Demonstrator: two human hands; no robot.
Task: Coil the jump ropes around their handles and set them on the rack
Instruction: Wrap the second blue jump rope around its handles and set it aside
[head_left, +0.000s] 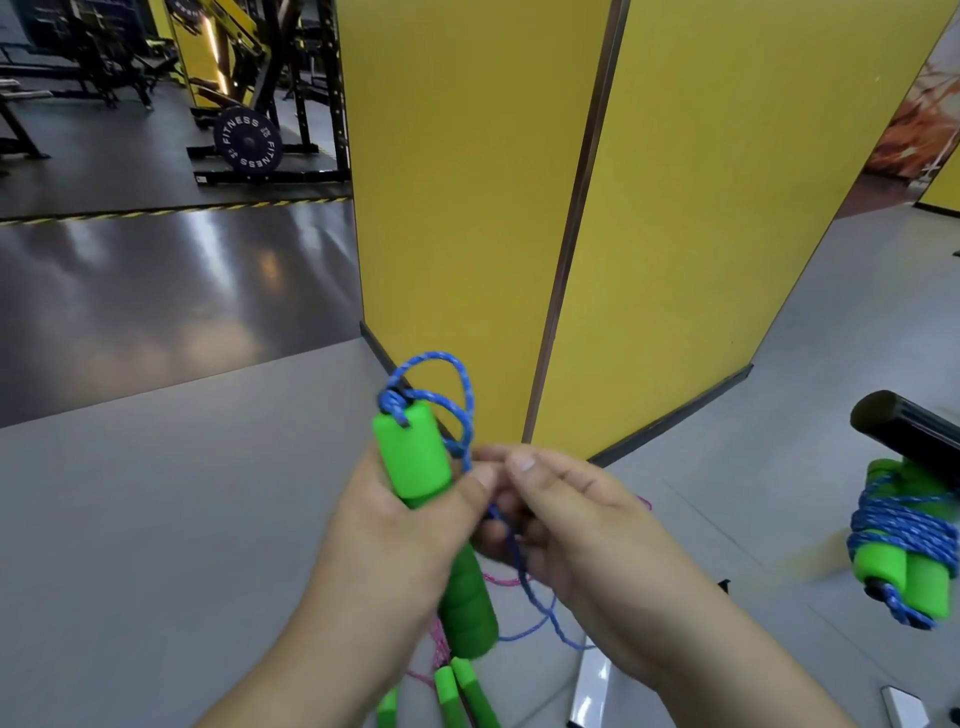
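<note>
Yellow partition (467, 208) close ahead, rack bar (914, 431) right, open floor (156, 493) left.

- Two hands (405, 525), both in front of the yellow pillar (519, 208).
- Two blue ropes: one held (457, 395), one coiled (904, 530) right of the pillar.
- One weight plate (248, 140), left of the pillar.
</note>
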